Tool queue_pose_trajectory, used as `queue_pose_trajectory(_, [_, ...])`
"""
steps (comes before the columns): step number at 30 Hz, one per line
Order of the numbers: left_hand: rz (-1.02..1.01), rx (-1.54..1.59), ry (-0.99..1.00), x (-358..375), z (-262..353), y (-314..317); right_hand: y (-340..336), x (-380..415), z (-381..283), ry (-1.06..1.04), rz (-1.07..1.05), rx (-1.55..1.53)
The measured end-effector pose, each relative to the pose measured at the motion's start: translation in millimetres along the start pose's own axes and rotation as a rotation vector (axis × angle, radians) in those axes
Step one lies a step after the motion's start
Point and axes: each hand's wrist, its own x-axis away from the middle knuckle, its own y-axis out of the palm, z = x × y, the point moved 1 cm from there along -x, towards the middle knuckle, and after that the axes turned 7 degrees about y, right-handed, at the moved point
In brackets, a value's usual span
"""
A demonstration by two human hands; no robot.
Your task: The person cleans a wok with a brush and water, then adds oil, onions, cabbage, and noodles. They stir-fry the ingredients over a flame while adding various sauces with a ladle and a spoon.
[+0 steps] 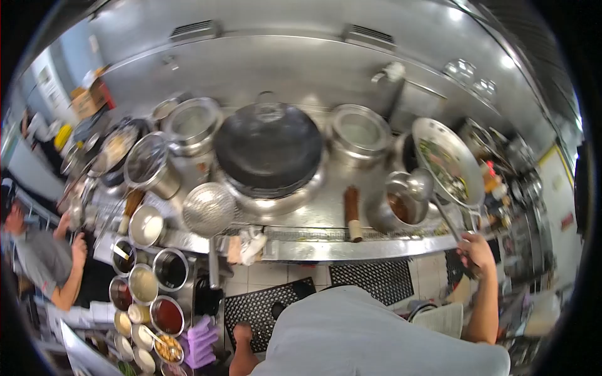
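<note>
At the right, my right hand (478,253) is closed around the long handle of a ladle (420,184). The ladle's bowl is over the right edge of a metal pot (380,216) with brown liquid inside. Just beyond it, a large pan (429,128) holding green leafy food leans at an angle. Low in the view, my left hand (243,331) hangs beside my body over the floor mat, away from the counter; its fingers are too unclear to make out. A black wok (269,147) sits on the central burner and looks empty.
A perforated skimmer (209,209) and a white cloth (252,245) lie near the counter's front edge. A wooden-handled brush (352,210) lies right of the wok. Sauce containers (168,315) stand at lower left. Another person (47,257) works at far left.
</note>
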Motion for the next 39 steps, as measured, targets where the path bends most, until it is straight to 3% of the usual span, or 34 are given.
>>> queue_pose_trajectory(1, [0.057,0.083,-0.079,-1,4,-6,-3,9,-9,0.014,-0.022,-0.064])
queue_pose_trajectory(2, [0.362,0.523,-0.274,14,18,-26,-16,-3,-3,0.007,-0.087,-0.108])
queue_pose_trajectory(3, [0.352,0.73,-0.348,13,20,-36,-17,-3,-8,0.011,-0.142,-0.168])
queue_pose_trajectory(4, [0.407,0.587,-0.186,-8,5,-3,-6,6,-21,-0.005,-0.15,-0.256])
queue_pose_trajectory(5, [0.403,0.738,-0.327,-3,15,-20,-1,-4,-23,-0.023,-0.167,-0.311])
queue_pose_trajectory(6, [0.273,0.526,-0.229,-24,5,14,15,-8,-34,-0.048,-0.136,-0.323])
queue_pose_trajectory(7, [0.426,0.592,-0.273,-20,9,19,29,-29,-42,-0.113,-0.272,-0.272])
queue_pose_trajectory(8, [0.202,0.814,-0.455,27,35,-88,56,-42,-57,-0.16,-0.373,-0.274])
queue_pose_trajectory(10, [0.379,0.939,-0.541,42,40,-92,121,-64,-87,-0.203,-0.569,-0.219])
queue_pose_trajectory(13, [0.574,1.041,-0.6,68,42,-103,230,-101,-132,-0.417,-0.696,0.019])
queue_pose_trajectory(15, [0.779,1.097,-0.624,102,48,-116,297,-130,-154,-0.55,-0.654,0.307])
queue_pose_trajectory(17, [0.92,1.31,-0.741,136,52,-127,355,-143,-173,-0.619,-0.691,0.371])
queue_pose_trajectory(21, [1.272,1.187,-0.988,205,43,-121,438,-223,-198,-0.764,-0.741,0.408])
queue_pose_trajectory(23, [1.365,1.161,-1.15,250,28,-131,447,-225,-207,-0.813,-0.546,0.521])
queue_pose_trajectory(25, [1.45,1.012,-1.246,277,-8,-119,427,-226,-216,-0.858,-0.555,0.757])
queue_pose_trajectory(28, [1.259,0.917,-1.275,312,-70,-128,400,-224,-209,-0.787,-0.619,0.674])
queue_pose_trajectory(29, [1.357,0.823,-1.228,306,-96,-113,402,-215,-209,-0.749,-0.633,0.606])
queue_pose_trajectory(30, [1.204,0.773,-1.193,306,-122,-103,402,-153,-212,-0.778,-0.658,0.62])
queue_pose_trajectory(31, [0.904,0.732,-1.193,316,-131,-120,390,-63,-213,-0.83,-0.538,0.791])
queue_pose_trajectory(32, [0.813,0.736,-1.173,309,-150,-108,384,-3,-214,-0.879,-0.406,0.947])
queue_pose_trajectory(35, [0.412,0.761,-1.071,292,-183,-87,413,-40,-224,-0.84,-0.378,0.917])
queue_pose_trajectory(39, [0.429,0.706,-1.2,269,-195,-78,415,-48,-227,-0.71,-0.372,0.835])
